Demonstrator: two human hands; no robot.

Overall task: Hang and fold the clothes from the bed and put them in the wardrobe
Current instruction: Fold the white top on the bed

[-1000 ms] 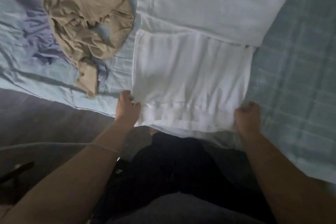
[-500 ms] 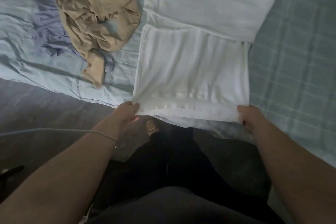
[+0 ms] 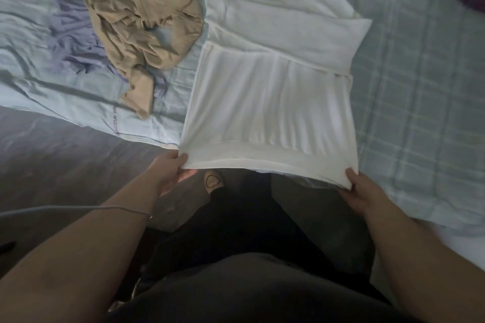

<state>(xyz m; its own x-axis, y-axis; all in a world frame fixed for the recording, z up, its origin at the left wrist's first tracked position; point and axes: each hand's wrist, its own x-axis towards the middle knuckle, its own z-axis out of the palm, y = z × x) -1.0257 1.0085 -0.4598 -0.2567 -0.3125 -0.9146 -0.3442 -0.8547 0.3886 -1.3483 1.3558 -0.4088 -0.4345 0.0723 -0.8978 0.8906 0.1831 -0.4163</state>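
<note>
Pinching hem corners of white sweatshirt (image 3: 270,102): left hand (image 3: 170,170) on one, right hand (image 3: 364,191) on other. Sweatshirt lies flat on bed (image 3: 420,86), sleeve folded across chest. Risk, I think: uneven lift shifts sleeve, fold becomes crooked; loose pinch drops hem off bed edge.

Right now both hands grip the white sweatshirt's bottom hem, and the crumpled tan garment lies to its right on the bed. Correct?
Not quite: the head view shows the tan garment left of the white sweatshirt. The left hand and right hand do grip its hem.
</note>
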